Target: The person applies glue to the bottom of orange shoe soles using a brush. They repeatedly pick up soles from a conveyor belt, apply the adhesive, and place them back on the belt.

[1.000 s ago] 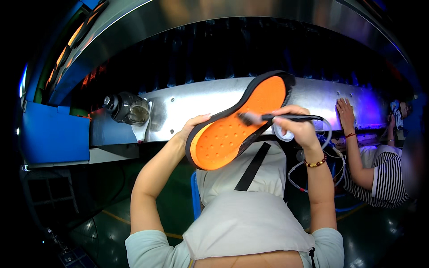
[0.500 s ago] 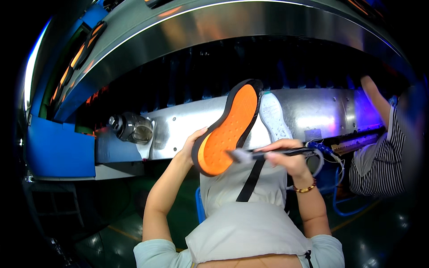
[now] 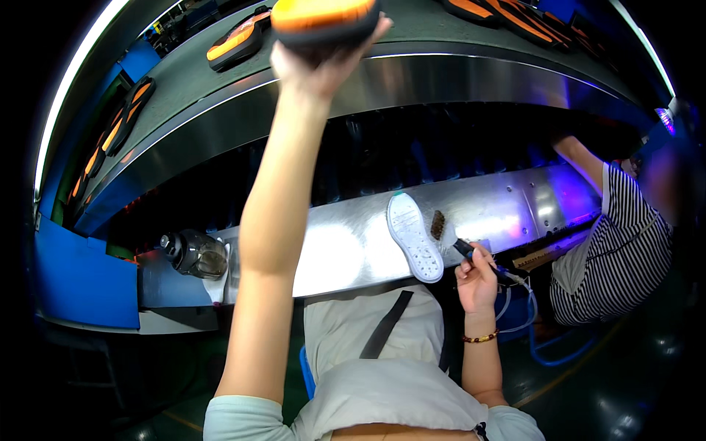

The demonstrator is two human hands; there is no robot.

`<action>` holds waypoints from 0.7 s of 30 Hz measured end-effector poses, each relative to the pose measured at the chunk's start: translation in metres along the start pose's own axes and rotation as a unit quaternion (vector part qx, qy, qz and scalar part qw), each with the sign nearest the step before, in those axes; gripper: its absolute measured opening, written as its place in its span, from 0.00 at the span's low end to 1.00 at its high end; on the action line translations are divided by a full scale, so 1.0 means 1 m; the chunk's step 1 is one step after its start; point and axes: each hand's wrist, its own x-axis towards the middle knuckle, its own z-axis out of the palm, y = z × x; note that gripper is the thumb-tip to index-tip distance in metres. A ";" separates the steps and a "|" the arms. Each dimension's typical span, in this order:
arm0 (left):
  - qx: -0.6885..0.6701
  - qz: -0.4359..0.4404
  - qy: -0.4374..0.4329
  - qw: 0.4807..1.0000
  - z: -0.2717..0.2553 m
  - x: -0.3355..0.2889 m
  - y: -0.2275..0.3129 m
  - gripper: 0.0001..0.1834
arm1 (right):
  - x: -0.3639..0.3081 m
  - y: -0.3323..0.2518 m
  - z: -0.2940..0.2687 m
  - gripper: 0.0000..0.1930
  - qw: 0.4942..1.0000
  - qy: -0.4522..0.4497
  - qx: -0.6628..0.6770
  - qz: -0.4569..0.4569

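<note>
I am seeing the left hand (image 3: 323, 62) gripping an orange shoe sole (image 3: 323, 16), cropped by the frame; right hand (image 3: 476, 275) fingers are pinching a brush (image 3: 450, 237).

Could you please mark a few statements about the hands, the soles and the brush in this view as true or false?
1. The left hand holds an orange sole up by the conveyor. True.
2. The right hand grips the white sole. False: it holds a brush.
3. The white sole lies on the metal bench. True.
4. The dark jar stands right of the white sole. False: it stands to its left.
</note>
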 end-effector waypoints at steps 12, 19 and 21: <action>0.652 0.017 0.070 0.755 0.027 0.111 -0.136 0.34 | 0.016 -0.005 -0.052 0.07 0.998 0.062 -0.006 0.001; 0.882 -0.082 -0.119 0.449 -0.004 0.164 -0.161 0.36 | 0.014 0.005 -0.055 0.09 0.999 0.019 -0.025 -0.014; 0.869 -0.057 -0.102 0.482 -0.009 0.172 -0.167 0.28 | 0.016 0.007 -0.062 0.12 1.000 0.001 -0.030 -0.003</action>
